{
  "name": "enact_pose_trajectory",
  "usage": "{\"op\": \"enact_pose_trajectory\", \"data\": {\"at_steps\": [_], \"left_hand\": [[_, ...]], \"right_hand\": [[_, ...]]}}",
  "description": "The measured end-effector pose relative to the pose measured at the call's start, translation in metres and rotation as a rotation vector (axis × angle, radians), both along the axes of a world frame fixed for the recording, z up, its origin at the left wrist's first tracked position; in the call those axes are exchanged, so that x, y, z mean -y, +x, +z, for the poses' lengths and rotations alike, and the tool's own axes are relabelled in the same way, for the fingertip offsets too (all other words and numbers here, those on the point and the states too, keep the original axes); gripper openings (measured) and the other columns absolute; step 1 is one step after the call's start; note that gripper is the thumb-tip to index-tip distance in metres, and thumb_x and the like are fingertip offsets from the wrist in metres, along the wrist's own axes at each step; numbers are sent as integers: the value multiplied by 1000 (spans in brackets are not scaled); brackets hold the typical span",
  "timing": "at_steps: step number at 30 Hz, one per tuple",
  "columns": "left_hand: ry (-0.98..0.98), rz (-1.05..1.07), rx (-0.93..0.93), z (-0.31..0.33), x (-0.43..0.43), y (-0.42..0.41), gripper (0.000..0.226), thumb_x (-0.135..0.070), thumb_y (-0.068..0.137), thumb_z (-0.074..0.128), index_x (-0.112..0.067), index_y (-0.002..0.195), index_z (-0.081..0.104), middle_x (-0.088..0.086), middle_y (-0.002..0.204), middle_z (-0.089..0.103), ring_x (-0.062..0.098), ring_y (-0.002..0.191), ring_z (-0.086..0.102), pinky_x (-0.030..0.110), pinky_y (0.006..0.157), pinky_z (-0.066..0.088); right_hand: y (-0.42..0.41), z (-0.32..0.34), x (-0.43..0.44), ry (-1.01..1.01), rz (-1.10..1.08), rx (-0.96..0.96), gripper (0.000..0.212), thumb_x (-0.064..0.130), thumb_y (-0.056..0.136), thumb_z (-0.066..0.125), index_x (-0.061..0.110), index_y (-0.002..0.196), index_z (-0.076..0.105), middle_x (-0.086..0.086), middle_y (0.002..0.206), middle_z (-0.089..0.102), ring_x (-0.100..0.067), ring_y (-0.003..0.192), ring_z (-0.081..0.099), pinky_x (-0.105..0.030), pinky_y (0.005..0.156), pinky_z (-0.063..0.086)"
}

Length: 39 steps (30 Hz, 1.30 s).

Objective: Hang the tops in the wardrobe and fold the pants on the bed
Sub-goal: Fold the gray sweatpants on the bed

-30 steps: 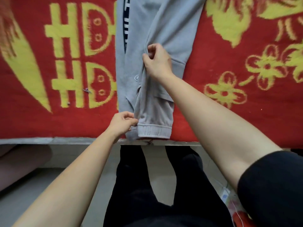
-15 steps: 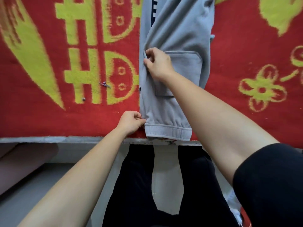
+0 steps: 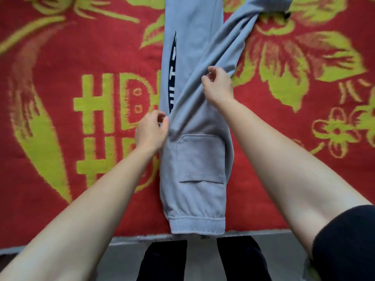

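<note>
Pants (image 3: pixel 194 163), grey, lie lengthwise on red-yellow bedspread (image 3: pixel 60 122), cuff at near edge; left hand (image 3: pixel 151 131) pinches left edge fabric above pocket (image 3: pixel 200 158), right hand (image 3: pixel 218 86) pinches upper leg fold farther up

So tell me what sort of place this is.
Most likely a bedroom: grey pants are spread out on a red and yellow patterned blanket over what looks like a bed, its edge dropping to a grey floor.
</note>
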<state>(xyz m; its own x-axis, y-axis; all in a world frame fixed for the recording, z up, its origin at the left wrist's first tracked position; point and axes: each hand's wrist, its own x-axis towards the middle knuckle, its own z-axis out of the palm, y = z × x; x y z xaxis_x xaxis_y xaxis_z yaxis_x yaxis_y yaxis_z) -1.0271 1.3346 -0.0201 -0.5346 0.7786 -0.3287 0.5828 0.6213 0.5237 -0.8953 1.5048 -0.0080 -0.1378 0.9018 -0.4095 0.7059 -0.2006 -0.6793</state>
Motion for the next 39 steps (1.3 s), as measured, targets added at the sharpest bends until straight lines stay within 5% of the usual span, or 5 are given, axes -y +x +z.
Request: {"op": "enact_pose_trajectory", "data": {"at_steps": [7, 13, 18, 28, 39], "left_hand": [[-3, -30, 65, -33, -90, 2, 42, -55, 87, 62, -22, 113, 68, -4, 102, 71, 18, 96, 64, 34, 86, 50], [96, 158, 464, -40, -108, 1, 9, -24, 81, 77, -15, 85, 77, 0, 82, 74, 13, 76, 67, 37, 80, 57], [380, 235, 289, -39, -107, -25, 9, -21, 79, 72, -17, 78, 64, -9, 64, 58, -3, 55, 49, 19, 59, 43], [282, 197, 194, -90, -95, -42, 15, -23, 90, 65, -17, 83, 53, -9, 60, 46, 2, 52, 41, 15, 54, 34], [139, -85, -394, -73, -201, -88, 93, -82, 77, 43, -15, 142, 38, 16, 146, 36, 34, 137, 30, 49, 114, 20]], "right_hand": [[-29, -22, -86, 27, -235, -110, 36, 26, 91, 53, 17, 57, 53, -5, 58, 67, -21, 59, 72, -43, 74, 61], [-32, -30, -116, 53, -137, 170, 20, 30, 89, 57, 15, 88, 70, -7, 95, 72, -23, 87, 68, -30, 86, 54], [-79, -18, -117, 497, -122, -215, 20, 19, 94, 58, 5, 98, 72, -8, 99, 74, -24, 97, 66, -24, 80, 41], [-114, -108, -120, 319, 442, 53, 44, 35, 101, 45, 25, 143, 49, -10, 130, 47, -24, 123, 48, -29, 108, 32], [-98, -56, -193, -59, -386, -405, 23, 21, 91, 64, 6, 108, 58, -8, 99, 68, -22, 85, 70, -41, 83, 59]]}}
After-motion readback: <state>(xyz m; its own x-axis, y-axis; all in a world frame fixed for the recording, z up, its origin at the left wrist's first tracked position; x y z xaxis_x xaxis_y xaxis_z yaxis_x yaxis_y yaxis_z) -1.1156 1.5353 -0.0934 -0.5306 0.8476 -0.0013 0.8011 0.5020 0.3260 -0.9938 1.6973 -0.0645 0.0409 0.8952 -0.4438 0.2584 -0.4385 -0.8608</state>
